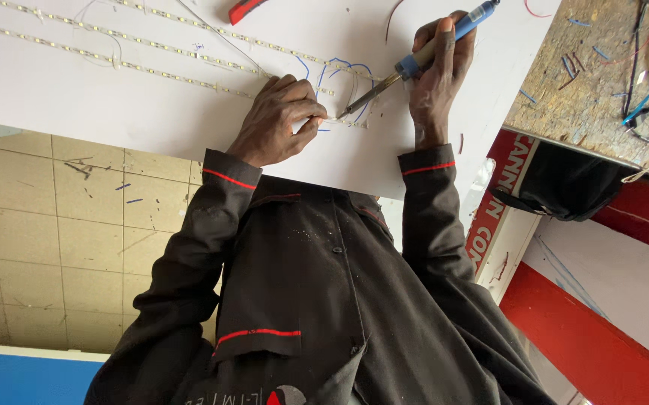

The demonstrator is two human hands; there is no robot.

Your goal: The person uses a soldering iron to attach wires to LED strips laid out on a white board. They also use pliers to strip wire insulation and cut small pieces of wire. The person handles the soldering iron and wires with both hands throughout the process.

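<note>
**A:** Where was the soldering iron (433, 46)?

**B:** In the right hand (438, 71), which was closed round its blue handle. The iron slanted down toward the left, and its metal tip met the end of an LED strip (350, 122) on the white board (77, 105).

**A:** And the left hand (279, 120)?

**B:** It was curled narrow, thumb and fingertips pinched together on that same strip end, just beside the tip. I couldn't tell whether a thin wire was pinched there as well.

**A:** What lay around them?

**B:** Blue wire loops (339, 69) lay between the 2 hands. About 3 longer strips (114, 60) ran across the board to the left. A red-handled tool (243, 9) lay at the board's far edge. To the right, well apart, a chipboard bench (587, 105) carried wire scraps, with a black bag (557, 187) under its edge.
</note>
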